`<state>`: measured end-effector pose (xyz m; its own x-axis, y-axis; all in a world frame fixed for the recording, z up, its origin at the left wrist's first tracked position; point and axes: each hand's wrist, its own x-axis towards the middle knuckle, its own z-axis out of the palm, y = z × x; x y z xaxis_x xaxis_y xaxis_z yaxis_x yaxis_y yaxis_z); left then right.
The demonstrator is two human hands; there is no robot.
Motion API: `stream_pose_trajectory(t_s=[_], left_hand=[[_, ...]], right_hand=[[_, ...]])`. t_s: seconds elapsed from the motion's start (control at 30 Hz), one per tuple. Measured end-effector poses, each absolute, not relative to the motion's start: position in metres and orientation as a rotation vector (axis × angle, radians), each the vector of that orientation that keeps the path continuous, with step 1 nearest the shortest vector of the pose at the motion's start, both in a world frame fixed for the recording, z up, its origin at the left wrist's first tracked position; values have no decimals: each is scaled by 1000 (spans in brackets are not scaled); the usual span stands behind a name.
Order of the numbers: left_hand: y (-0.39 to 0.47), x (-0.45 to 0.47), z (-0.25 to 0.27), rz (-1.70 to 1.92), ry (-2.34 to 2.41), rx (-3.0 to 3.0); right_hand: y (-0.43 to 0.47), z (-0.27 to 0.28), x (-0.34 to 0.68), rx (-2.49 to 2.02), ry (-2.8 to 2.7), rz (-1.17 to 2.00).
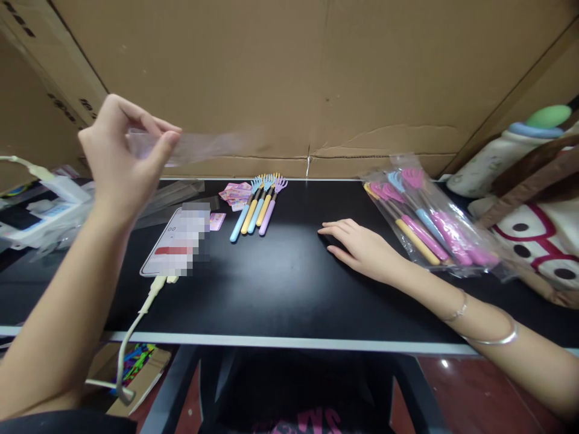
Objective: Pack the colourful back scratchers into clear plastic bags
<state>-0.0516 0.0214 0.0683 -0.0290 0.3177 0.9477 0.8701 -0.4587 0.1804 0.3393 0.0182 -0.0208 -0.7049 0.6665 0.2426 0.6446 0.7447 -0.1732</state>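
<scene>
My left hand [131, 141] is raised at the left above the table, thumb and fingers pinched on a clear plastic bag [194, 147]. The bag trails off to the right, thin and blurred. My right hand [357, 244] lies on the black tabletop, fingers stretched out and nothing visible in it. Between the hands, toward the back, several back scratchers [260, 208] with blue, yellow and purple handles lie side by side, claws pointing away from me. Small pink printed cards [236, 194] are piled just left of their claws. One card [217, 221] lies apart, beside the phone.
A phone [169, 250] with a plugged-in cable [145, 307] lies at the left. Behind my left arm are a white power strip [49, 211] and clear plastic sleeves [174, 196]. Bagged back scratchers [429, 223], a bottle [493, 157] and a cartoon-printed bag [538, 235] occupy the right. Cardboard [289, 78] walls the back.
</scene>
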Motion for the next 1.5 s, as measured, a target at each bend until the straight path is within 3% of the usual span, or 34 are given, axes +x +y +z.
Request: stream_pose_trajectory(t_s=[0.1, 0.3, 0.5, 0.8, 1.1, 1.5], left_hand=[[5, -5, 68, -1361, -1090, -1933], [-19, 69, 49, -791, -326, -2329], [-21, 90, 30, -554, -315, -2396], [-12, 76, 23, -595, -519, -2578], [-3, 61, 20, -644, -673, -2579], [2, 49, 22, -439, -705, -2584]], right_hand=[[16, -16, 338, -1067, -2471, 374], [9, -8, 335, -969, -2078, 1134], [8, -4, 333, -987, -1608, 1532], [19, -2, 334, -1027, -1275, 1505], [18, -1, 339, -1027, -1294, 1385], [32, -2, 350, -1139, -1329, 1311]])
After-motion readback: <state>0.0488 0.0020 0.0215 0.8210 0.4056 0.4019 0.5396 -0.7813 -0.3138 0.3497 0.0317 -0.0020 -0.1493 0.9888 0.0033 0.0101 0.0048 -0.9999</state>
